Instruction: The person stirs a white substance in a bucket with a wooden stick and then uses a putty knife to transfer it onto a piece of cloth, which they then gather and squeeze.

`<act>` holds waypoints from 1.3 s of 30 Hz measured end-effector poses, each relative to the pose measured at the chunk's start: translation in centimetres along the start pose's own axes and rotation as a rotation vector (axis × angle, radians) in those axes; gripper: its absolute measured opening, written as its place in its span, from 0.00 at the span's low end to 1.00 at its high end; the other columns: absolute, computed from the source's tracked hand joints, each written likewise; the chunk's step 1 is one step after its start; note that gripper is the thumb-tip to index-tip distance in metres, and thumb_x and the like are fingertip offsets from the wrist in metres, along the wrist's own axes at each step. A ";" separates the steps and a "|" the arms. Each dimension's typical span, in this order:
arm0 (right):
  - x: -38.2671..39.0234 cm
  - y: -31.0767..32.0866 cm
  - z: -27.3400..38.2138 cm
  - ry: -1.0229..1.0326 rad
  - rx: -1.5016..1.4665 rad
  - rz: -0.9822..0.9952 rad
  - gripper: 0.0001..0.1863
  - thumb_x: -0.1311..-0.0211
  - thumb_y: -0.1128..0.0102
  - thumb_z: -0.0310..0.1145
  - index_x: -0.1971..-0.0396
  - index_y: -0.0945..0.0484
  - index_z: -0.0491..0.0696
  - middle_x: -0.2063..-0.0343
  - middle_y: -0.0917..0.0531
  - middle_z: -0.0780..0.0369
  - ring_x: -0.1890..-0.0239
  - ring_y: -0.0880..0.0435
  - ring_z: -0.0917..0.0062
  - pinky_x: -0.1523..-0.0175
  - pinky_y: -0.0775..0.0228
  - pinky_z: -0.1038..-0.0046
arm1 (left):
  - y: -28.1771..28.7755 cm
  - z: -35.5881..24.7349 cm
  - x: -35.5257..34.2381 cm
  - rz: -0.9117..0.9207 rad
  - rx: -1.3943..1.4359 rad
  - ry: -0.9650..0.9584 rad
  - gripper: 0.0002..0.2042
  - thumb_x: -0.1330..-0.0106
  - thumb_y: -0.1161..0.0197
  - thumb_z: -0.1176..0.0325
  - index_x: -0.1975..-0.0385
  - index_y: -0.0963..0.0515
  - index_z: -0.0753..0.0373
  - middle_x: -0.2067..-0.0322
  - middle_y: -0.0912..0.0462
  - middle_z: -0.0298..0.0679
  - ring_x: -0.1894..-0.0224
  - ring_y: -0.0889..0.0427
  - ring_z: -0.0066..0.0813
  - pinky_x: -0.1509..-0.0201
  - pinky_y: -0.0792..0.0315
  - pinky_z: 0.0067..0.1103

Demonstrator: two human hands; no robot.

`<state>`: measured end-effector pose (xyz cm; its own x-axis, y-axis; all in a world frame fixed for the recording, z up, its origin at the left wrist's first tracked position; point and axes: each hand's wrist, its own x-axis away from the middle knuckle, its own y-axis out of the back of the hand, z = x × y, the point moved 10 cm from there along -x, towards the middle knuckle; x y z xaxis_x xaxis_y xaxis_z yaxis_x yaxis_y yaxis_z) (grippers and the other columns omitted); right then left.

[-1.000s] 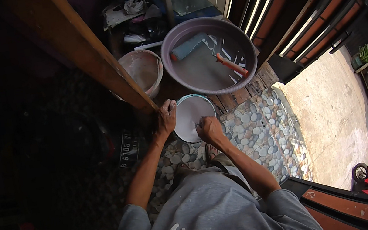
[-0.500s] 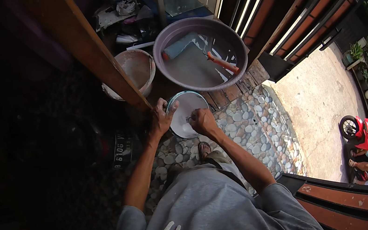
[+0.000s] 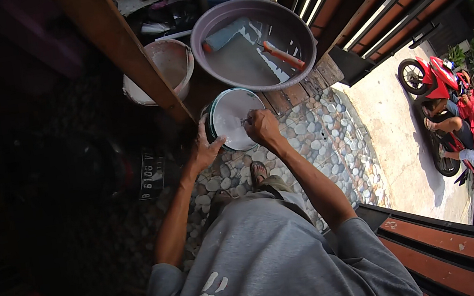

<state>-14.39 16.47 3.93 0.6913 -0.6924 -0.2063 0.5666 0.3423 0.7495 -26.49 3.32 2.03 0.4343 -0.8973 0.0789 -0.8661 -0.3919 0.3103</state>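
A round bucket (image 3: 235,95) of whitish paint (image 3: 230,118) stands tilted slightly in front of me, its rim edged in green. Around its left side wraps my left hand (image 3: 206,145), thumb near the rim and fingers behind the wall. My right hand (image 3: 263,126) is a closed fist over the right part of the opening. Something small and greyish pokes out of that fist above the paint; the rest is hidden. Beyond the bucket sits a wide purple basin (image 3: 201,62) of cloudy water, holding a paint roller (image 3: 227,35) with an orange handle.
A paint-smeared pail (image 3: 183,65) stands behind a wooden post (image 3: 113,41) on the left. Pebble flooring (image 3: 315,143) lies beneath me. A dark vehicle with a plate (image 3: 152,175) is at left. Slatted gates (image 3: 375,13) border the right; outside, people ride a red motorcycle (image 3: 442,80).
My left hand has slid from the far left rim down to the near left side of the bucket. The right fist stays over the opening. Outside, the motorcycle has come further into view.
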 end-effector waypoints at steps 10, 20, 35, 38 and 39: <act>0.8 0.5 0.9 0.119 0.106 -0.058 0.06 0.54 0.47 0.29 0.81 0.24 0.42 0.78 0.21 0.48 0.73 0.22 0.51 0.66 0.29 0.56 | -1.3 1.8 -0.2 -0.030 -0.011 0.072 0.41 0.40 0.41 0.59 0.35 0.57 0.76 0.44 0.34 0.62 0.41 0.33 0.51 0.37 0.41 0.29; 3.7 1.4 5.2 0.272 0.047 -0.071 0.02 0.59 0.47 0.25 0.84 0.29 0.43 0.84 0.25 0.49 0.79 0.25 0.51 0.76 0.32 0.56 | -3.4 5.0 6.6 0.042 0.679 0.452 0.32 0.39 0.48 0.72 0.38 0.58 0.64 0.56 0.30 0.52 0.68 0.18 0.47 0.69 0.17 0.36; 8.0 -2.5 13.6 0.406 0.004 0.444 0.04 0.54 0.49 0.26 0.81 0.26 0.43 0.82 0.24 0.47 0.75 0.21 0.52 0.68 0.28 0.58 | -1.5 5.6 24.0 -0.441 0.914 0.462 0.22 0.37 0.47 0.70 0.45 0.44 0.64 0.54 0.29 0.52 0.67 0.17 0.48 0.68 0.17 0.34; 10.2 -4.5 16.4 0.540 -0.052 0.457 0.05 0.51 0.45 0.30 0.77 0.26 0.45 0.76 0.22 0.51 0.73 0.21 0.54 0.69 0.30 0.58 | -1.1 5.7 27.9 -0.590 0.992 0.458 0.23 0.37 0.43 0.66 0.46 0.43 0.67 0.58 0.25 0.48 0.67 0.17 0.42 0.68 0.20 0.30; 10.9 -4.2 18.5 0.603 -0.053 0.435 0.05 0.50 0.44 0.31 0.76 0.25 0.45 0.78 0.22 0.51 0.74 0.21 0.54 0.70 0.30 0.58 | -0.7 8.7 29.8 -0.665 0.945 0.463 0.22 0.38 0.41 0.64 0.49 0.40 0.67 0.59 0.26 0.44 0.67 0.18 0.33 0.68 0.25 0.25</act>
<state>-17.54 -4.25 10.20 0.9755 -0.0241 -0.2185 0.1959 0.5465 0.8143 -15.12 -24.91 -4.11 0.7366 -0.3882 0.5539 -0.2005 -0.9074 -0.3693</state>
